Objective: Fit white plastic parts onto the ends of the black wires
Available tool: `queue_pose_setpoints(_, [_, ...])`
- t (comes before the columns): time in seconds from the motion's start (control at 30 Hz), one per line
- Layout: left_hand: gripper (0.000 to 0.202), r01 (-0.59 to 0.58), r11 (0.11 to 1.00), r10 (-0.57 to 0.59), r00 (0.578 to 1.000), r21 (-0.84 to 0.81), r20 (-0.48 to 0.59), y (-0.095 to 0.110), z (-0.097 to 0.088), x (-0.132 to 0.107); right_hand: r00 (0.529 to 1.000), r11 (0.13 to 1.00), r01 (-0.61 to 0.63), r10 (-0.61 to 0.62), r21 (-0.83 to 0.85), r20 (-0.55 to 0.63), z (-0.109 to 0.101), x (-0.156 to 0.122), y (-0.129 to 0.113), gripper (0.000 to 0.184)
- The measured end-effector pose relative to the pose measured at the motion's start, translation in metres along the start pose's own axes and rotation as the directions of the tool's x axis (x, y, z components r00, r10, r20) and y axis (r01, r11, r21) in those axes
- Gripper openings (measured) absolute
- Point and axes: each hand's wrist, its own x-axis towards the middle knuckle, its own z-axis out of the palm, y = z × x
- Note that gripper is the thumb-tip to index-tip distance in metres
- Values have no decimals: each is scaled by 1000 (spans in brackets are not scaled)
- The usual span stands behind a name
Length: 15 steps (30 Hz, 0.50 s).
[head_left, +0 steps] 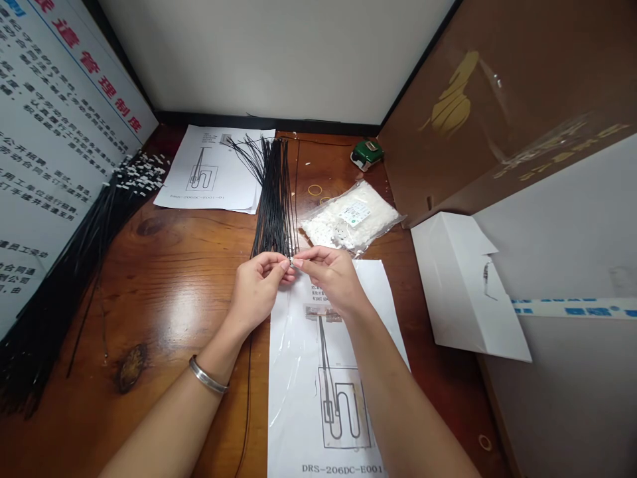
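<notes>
My left hand [259, 285] and my right hand [331, 273] meet fingertip to fingertip above the wooden table [169, 285]. Both are pinched closed on a thin black wire [247, 392] that trails down toward me under my left wrist; a tiny pale piece shows at the pinch, too small to name. Just beyond my fingers lies a bundle of black wires [275, 199], running away from me. A clear bag of small white parts [351, 218] rests to the right of that bundle. Under my right forearm lies a printed drawing sheet [328, 398] in a clear sleeve.
A second drawing sheet [213, 169] lies at the back. A big sheaf of black wires with white ends [74, 259] leans along the left wall poster. A green tape measure [367, 154], rubber bands [314, 190], a white box [465, 285] and a brown board [497, 106] stand on the right.
</notes>
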Motion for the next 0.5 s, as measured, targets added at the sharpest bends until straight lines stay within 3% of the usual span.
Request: queue_pose_setpoints(0.5, [9, 9, 1000, -9, 1000, 21, -14, 3, 2, -1, 1000, 1000, 10, -10, -17, 26, -2, 0, 2, 11])
